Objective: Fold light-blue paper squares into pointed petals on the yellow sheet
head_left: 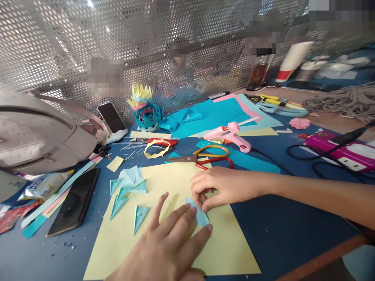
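Observation:
A small light blue paper piece (200,217) lies on a large pale yellow sheet (231,249). My left hand (175,238) is open with its fingers spread, and its fingertips rest on the left and lower edges of that piece. From the right, my right hand (212,187) has its thumb and fingers pinched on the upper part of the same piece. Several folded light blue triangles (119,201) sit at the left of the sheet, with a single folded one (140,217) closer to my left hand.
Scissors (199,156) and a pink glue gun (230,135) lie behind the sheet. A black phone (74,203) is at the left, a purple power strip (336,150) at the right. A layered paper ornament (146,113) stands near the perforated metal screen (140,39).

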A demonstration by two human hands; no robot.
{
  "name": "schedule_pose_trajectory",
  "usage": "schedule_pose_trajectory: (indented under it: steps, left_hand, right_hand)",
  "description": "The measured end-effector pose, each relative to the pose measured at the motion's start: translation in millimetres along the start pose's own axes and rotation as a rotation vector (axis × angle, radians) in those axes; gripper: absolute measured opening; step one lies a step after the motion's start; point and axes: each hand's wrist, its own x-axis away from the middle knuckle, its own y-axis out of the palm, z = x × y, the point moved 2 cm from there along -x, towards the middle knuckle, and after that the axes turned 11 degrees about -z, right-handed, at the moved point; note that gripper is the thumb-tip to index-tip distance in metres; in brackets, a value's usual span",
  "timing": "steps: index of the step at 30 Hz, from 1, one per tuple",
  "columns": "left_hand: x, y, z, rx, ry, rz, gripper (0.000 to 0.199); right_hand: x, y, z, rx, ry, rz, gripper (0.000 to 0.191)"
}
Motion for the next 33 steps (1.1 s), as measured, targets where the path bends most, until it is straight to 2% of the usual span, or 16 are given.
schedule_pose_trajectory:
  steps: [15,22,33]
  left_hand:
    - [-4,-4.0,3,0.057,-0.044,-0.022,0.053]
    - [-4,-3.2,4,0.045,-0.047,0.0,0.053]
    - [-3,-0.8,3,0.031,-0.041,0.03,0.054]
  right_hand:
    - [0,6,-4,0.135,0.094,0.036,0.009]
    - [2,10,-8,0.165,0.124,0.056,0.011]
    - [3,14,-12,0.298,0.083,0.081,0.011]
